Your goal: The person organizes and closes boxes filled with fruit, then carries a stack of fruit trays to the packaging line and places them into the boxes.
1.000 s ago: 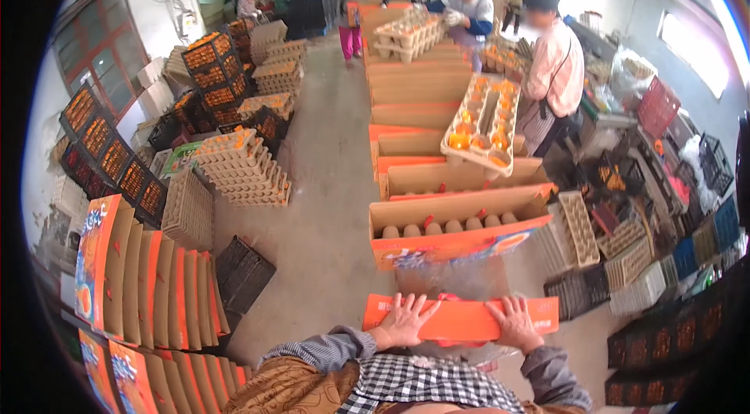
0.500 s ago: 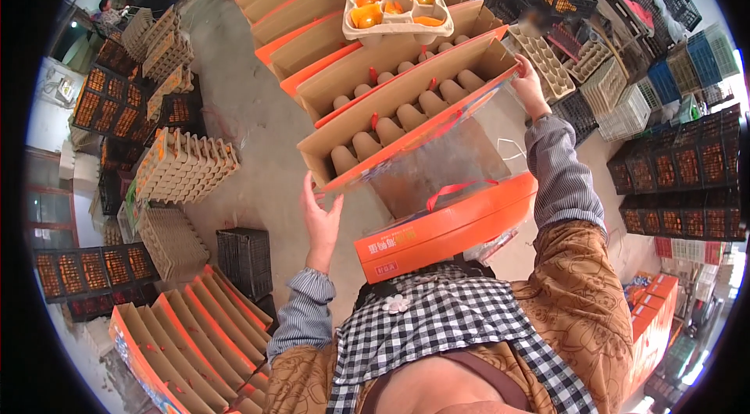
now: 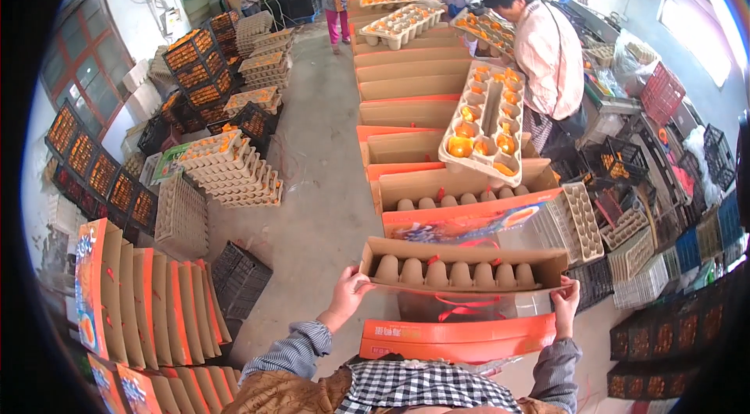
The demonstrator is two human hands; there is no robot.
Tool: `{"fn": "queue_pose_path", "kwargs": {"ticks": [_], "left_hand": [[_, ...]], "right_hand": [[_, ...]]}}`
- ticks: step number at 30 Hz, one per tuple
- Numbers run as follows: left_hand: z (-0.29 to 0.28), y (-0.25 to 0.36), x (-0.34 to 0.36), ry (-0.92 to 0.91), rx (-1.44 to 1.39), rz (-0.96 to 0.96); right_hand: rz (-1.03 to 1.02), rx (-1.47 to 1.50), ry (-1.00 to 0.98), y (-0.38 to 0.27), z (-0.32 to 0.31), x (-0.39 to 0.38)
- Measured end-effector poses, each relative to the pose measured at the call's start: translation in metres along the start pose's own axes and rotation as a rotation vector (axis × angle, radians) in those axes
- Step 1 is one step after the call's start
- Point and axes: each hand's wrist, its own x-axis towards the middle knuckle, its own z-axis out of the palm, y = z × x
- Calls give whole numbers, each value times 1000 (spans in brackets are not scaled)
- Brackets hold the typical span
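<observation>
An open cardboard box with a grey-brown moulded pulp insert lies between my hands, in front of my body. My left hand is closed on its left end. At the right end, my right hand grips the box corner, thumb and fingers around the edge. Nearer my checked apron sits a closed orange box with a red ribbon handle. Just beyond the held box stands another open box with a similar insert, apart from it.
A row of open boxes runs away from me, with pulp trays of orange items on top. Several people work at its far end and right side. More open boxes stand lower left; stacked pulp trays and black crates are left.
The box between my hands has come away from the row toward me and is now level. My left hand has closed on its end. The view has tilted up, showing the people.
</observation>
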Motion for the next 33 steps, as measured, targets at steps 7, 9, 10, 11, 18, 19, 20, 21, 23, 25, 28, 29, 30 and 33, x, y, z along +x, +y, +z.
{"fn": "queue_pose_path", "kwargs": {"ticks": [7, 9, 10, 11, 18, 19, 20, 21, 23, 25, 28, 29, 30, 33], "left_hand": [[7, 16, -15, 143, -229, -52], [5, 19, 1, -28, -365, -164], [6, 17, 10, -40, -364, -160], [5, 13, 19, -55, -255, -175], [21, 19, 32, 95, 64, -236], [26, 34, 26, 141, 192, -251], [27, 48, 9, 280, 194, -24], [34, 76, 11, 237, 393, 167], [43, 99, 6, 41, 680, 443], [67, 108, -2, -242, 853, 491], [107, 98, 29, -264, 902, 477], [109, 82, 34, -230, 951, 519], [107, 64, 34, -228, 964, 501], [103, 54, 46, -443, 790, 429]], "right_hand": [[83, -49, -231, -7, -41, 15], [112, -103, -276, -5, -42, 28], [220, -228, -244, -4, -43, 35], [218, -182, -216, -6, -33, 39], [178, -450, 27, 5, 8, 64], [134, -499, 78, 15, 4, 65], [155, -503, 64, 13, 14, 61], [132, -535, 108, 24, -1, 64], [137, -562, 129, 32, 2, 68], [115, -517, 151, 34, 18, 68], [24, -597, 244, 50, -9, 77], [68, -474, 185, 47, 1, 70], [113, -352, 129, 44, 10, 59], [-481, -1021, 393, 12, 39, 10]]}}
